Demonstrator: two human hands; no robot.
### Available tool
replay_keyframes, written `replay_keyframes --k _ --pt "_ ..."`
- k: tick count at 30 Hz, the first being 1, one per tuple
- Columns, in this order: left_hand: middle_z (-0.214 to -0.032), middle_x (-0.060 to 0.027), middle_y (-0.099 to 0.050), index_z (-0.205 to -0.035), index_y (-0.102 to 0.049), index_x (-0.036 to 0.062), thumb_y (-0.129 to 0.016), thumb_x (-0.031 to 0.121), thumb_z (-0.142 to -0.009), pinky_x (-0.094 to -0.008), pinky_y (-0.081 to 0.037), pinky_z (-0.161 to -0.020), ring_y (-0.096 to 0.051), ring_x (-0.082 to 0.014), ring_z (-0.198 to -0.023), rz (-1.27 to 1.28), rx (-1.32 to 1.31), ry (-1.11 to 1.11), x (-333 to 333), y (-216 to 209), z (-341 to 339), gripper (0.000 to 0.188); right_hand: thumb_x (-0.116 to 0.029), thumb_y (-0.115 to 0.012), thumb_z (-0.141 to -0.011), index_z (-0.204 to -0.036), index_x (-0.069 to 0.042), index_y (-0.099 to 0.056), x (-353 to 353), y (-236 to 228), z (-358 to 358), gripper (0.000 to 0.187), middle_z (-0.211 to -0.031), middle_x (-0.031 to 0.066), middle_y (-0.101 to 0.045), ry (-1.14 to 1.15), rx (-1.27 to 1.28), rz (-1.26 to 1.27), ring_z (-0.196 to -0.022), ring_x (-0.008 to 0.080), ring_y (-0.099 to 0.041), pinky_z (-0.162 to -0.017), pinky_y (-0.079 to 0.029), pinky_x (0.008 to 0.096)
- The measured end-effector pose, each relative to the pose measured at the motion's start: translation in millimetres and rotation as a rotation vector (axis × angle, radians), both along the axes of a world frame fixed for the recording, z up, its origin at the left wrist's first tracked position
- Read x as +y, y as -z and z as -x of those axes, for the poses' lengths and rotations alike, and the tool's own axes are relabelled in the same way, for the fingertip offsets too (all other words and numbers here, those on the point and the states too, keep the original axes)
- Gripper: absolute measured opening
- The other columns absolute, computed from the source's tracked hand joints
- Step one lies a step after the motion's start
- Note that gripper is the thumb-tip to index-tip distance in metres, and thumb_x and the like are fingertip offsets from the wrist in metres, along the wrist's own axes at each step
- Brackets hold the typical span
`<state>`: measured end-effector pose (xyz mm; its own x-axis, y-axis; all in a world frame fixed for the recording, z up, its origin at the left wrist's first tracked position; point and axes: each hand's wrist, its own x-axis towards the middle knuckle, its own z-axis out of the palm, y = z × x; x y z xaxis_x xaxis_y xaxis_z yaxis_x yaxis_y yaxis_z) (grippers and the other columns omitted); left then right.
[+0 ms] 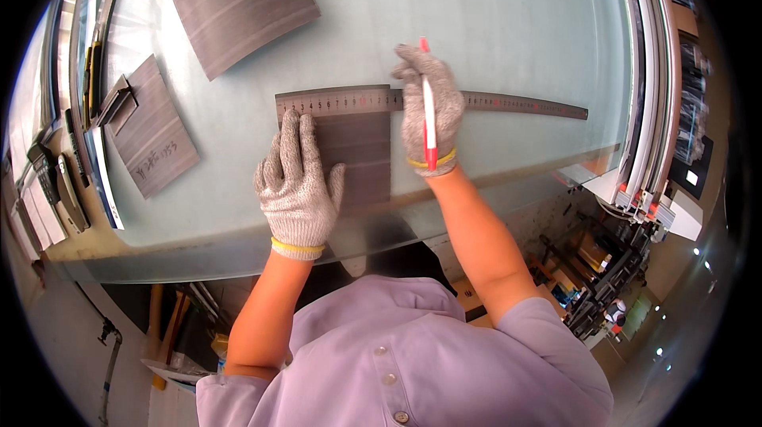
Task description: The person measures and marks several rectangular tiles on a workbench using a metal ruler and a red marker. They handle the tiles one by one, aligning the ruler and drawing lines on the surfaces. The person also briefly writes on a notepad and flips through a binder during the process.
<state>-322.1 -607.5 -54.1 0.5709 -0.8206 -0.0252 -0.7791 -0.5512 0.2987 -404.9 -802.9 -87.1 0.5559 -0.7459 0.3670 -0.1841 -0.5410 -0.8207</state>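
A steel ruler (524, 104) lies across the upper edge of a grey-brown, wood-grained sheet piece (363, 159), its right end reaching well past the sheet. My left hand (295, 189), in a knitted glove with a yellow cuff, rests flat on the sheet's left part. Its fingers are stretched out, the tips at the ruler's left end. Over the ruler, to the right of the sheet, my gloved right hand (448, 105) is closed round a red and white pen (430, 121). The pen points up and down the picture, and the fingers are partly hidden.
A larger grained sheet (242, 6) lies at the far left. Nearer, a smaller sheet with handwriting (157, 137) has a dark clip-like object (119, 105) on it. Cutter knives (67, 189) lie along the left edge. The glass tabletop (508, 22) ends at a right-hand rail (651, 70).
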Motion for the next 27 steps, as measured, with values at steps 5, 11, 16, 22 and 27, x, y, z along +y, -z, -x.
replay_keyframes --k 5,11,16,22,27 --pt "-0.162 -0.0191 -0.043 -0.157 -0.046 0.0044 -0.071 0.031 -0.088 -0.0510 -0.038 -0.110 -0.053 -0.0388 -0.134 -0.008 -0.033 -0.006 -3 -2 1 0.078 -0.009 -0.083 -0.080 -0.110 -0.008 -0.070 -19 -13 56 0.033 -0.101 0.0092 -0.068 -0.123 0.332 0.305 -0.089 0.0327 -0.061 -0.088 -0.049 0.0451" --pt "-0.162 -0.0177 -0.043 -0.157 -0.046 0.0047 -0.069 0.032 -0.090 -0.0509 -0.038 -0.111 -0.054 -0.0388 -0.133 0.017 -0.088 -0.016 -2 3 3 0.076 -0.013 -0.087 -0.071 -0.109 -0.013 -0.070 -5 -16 114 0.041 -0.099 0.0084 -0.063 -0.016 0.355 0.262 -0.093 0.0333 -0.059 -0.090 -0.048 0.0467" --pt "-0.163 -0.0166 -0.042 -0.157 -0.045 0.0034 -0.069 0.032 -0.092 -0.0515 -0.038 -0.112 -0.054 -0.0390 -0.132 0.040 -0.101 -0.019 -3 7 2 0.074 -0.012 -0.089 -0.069 -0.112 -0.013 -0.067 4 -15 165 0.048 -0.100 0.0086 -0.063 -0.032 0.423 0.275 -0.092 0.0335 -0.056 -0.088 -0.046 0.0476" --pt "-0.164 -0.0169 -0.041 -0.155 -0.045 0.0009 -0.069 0.032 -0.093 -0.0520 -0.038 -0.112 -0.053 -0.0396 -0.134 0.072 -0.112 -0.018 -7 6 -4 0.073 -0.008 -0.088 -0.069 -0.117 -0.009 -0.062 56 -40 272 0.054 -0.110 0.0123 -0.064 -0.167 0.643 0.259 -0.094 0.0349 -0.058 -0.085 -0.048 0.0481" --pt "-0.162 -0.0175 -0.043 -0.154 -0.045 -0.0007 -0.070 0.030 -0.092 -0.0531 -0.038 -0.114 -0.053 -0.0401 -0.134 0.111 -0.125 -0.019 -16 10 -8 0.073 0.001 -0.081 -0.075 -0.119 -0.006 -0.065 68 -38 315 0.048 -0.109 0.0160 -0.062 0.058 0.676 0.213 -0.094 0.0373 -0.063 -0.083 -0.052 0.0468"
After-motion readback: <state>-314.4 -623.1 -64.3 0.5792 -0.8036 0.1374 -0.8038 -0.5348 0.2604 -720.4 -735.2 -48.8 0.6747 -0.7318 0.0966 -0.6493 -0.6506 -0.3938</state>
